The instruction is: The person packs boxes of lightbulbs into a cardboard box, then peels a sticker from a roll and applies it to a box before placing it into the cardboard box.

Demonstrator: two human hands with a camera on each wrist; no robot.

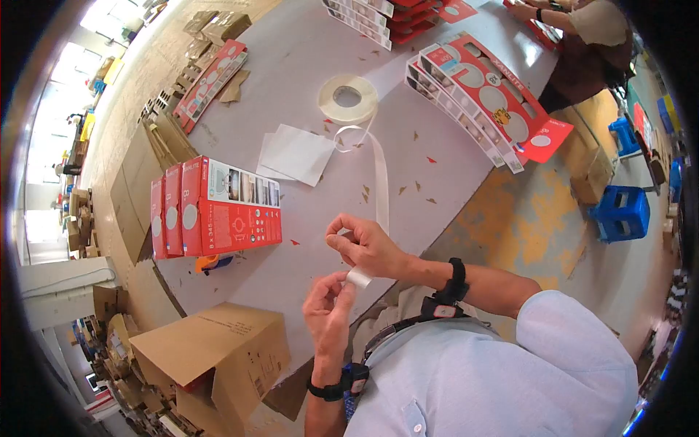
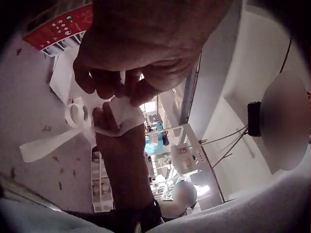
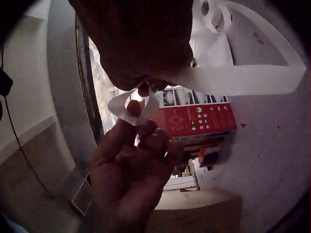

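Note:
A strip of white tape (image 1: 381,182) runs from its roll (image 1: 325,102) across the table to my hands at the near edge. Its free end (image 1: 358,278) curls between them. My left hand (image 1: 326,313) pinches this end between thumb and fingers; in the right wrist view the left hand (image 3: 131,177) shows with the tape loop (image 3: 131,114) at its fingertips. Just above and to the right, my right hand (image 1: 375,247) grips the strip with curled fingers. In the left wrist view the strip (image 2: 48,143) trails away from the right hand (image 2: 125,165).
Red printed boxes (image 1: 244,218) stand at the left, near white sheets (image 1: 306,153). Flat red cartons (image 1: 488,91) lie at the right edge, more at the back. An open cardboard box (image 1: 211,339) is at the near left. Beyond the table are a blue stool (image 1: 621,213) and another person (image 1: 601,33).

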